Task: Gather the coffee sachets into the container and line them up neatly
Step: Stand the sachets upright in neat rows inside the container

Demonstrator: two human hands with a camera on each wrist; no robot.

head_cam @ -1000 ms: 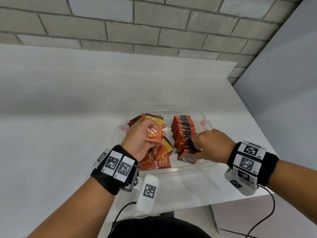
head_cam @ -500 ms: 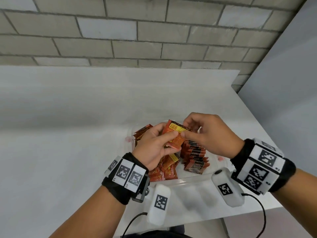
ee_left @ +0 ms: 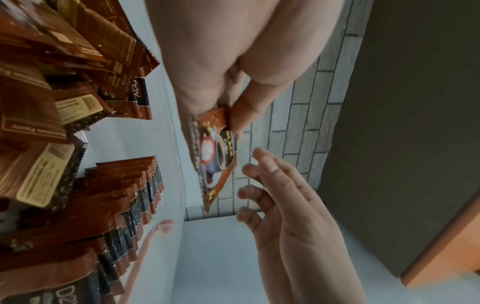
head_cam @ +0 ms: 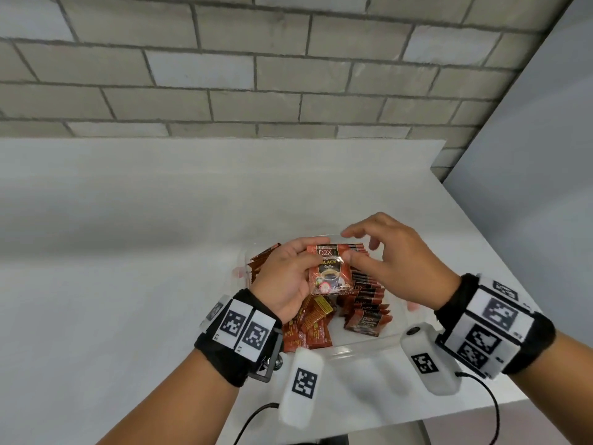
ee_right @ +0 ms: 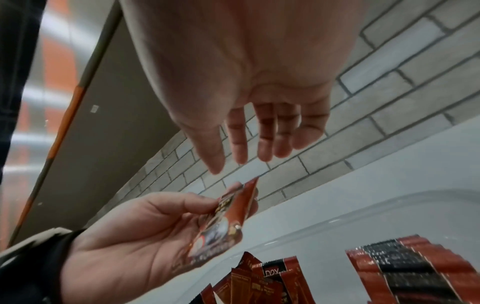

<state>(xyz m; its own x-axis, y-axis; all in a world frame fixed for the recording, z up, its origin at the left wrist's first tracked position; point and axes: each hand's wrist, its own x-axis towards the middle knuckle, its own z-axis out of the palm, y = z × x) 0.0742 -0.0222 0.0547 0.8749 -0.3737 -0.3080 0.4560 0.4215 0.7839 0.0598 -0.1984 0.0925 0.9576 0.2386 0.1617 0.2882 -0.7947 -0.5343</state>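
My left hand (head_cam: 313, 253) pinches one red-brown coffee sachet (head_cam: 330, 271) by its left edge, printed front up, above the clear plastic container (head_cam: 356, 348). My right hand (head_cam: 362, 252) hovers just right of it, fingers spread and relaxed, holding nothing. In the right wrist view its thumb tip (ee_right: 215, 164) hangs a little above the sachet (ee_right: 228, 216), apart from it. Inside the container a neat overlapping row of sachets (head_cam: 369, 303) fills the right half. A loose pile of sachets (head_cam: 308, 329) lies in the left half under my left hand.
The container sits near the front right corner of a white table (head_cam: 128, 268). The table's right edge (head_cam: 500, 252) runs beside a grey panel (head_cam: 545, 187). A brick wall (head_cam: 256, 75) stands behind the table.
The sachet has been turned from its yellow-labelled back to its printed front. My right hand has let go of its top edge and opened. My left hand still holds it.
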